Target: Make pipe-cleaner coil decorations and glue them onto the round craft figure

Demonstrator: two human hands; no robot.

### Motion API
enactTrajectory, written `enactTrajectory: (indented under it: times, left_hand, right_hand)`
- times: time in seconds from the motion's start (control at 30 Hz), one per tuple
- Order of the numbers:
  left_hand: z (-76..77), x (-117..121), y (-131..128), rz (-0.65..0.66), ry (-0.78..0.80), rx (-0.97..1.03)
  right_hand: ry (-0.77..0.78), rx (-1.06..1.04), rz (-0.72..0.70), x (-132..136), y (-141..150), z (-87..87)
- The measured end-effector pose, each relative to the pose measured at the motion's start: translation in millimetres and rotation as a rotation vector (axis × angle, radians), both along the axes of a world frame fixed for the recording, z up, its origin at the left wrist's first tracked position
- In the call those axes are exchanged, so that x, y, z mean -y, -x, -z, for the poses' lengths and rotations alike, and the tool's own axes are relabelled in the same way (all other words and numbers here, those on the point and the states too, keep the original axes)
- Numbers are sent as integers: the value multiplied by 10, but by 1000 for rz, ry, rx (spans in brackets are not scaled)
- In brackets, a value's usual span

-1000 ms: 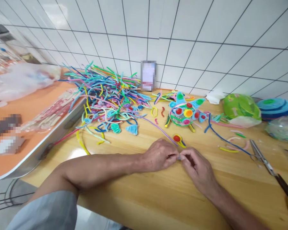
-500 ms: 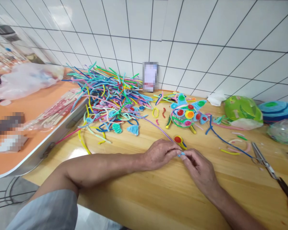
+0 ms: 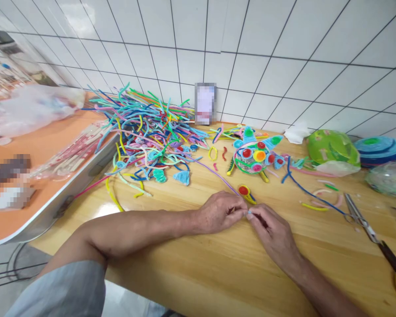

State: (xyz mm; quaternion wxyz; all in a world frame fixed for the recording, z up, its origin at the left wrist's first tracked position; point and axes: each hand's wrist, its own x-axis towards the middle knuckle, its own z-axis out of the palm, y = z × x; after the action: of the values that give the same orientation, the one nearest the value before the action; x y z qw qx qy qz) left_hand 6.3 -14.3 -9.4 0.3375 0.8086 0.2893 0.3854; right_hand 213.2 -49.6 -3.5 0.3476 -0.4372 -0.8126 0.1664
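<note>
Between the fingertips of both hands is a short light-blue pipe cleaner piece [image 3: 249, 213], mostly covered by the fingers. My left hand [image 3: 219, 212] pinches it from the left, my right hand [image 3: 273, 231] from the right, and their tips almost meet low over the wooden table [image 3: 191, 264]. Just beyond them lies a small coiled pipe cleaner piece [image 3: 243, 190], red in the middle with a yellow rim. Farther back stands a colourful pipe cleaner figure [image 3: 251, 154] with blue and green points and coiled discs.
A large heap of pipe cleaners [image 3: 152, 123] spreads at back left, near a phone [image 3: 205, 103] against the tiled wall. Scissors [image 3: 366, 229] lie at right. Behind them are a green wrapped object [image 3: 331, 152] and blue discs [image 3: 381, 149]. An orange tray [image 3: 53, 185] borders the left.
The fingertips have drawn closer around the blue pipe cleaner, and less of it shows. The view has shifted slightly; the things on the table lie as before.
</note>
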Motion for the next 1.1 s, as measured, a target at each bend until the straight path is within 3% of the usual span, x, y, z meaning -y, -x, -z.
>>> enactTrajectory:
  times: [0.13, 0.47, 0.8, 1.1]
  left_hand:
    - [-11, 8, 2, 6, -6, -11]
    - [-16, 11, -2, -7, 157, -5]
    - [-27, 27, -5, 28, 293, 119]
    - [-85, 51, 1, -15, 239, 84]
  right_hand:
    - [-10, -8, -14, 1, 9, 10]
    - [-2, 15, -2, 13, 18, -9]
    - [26, 28, 19, 26, 35, -32]
    - [59, -18, 44, 29, 36, -69]
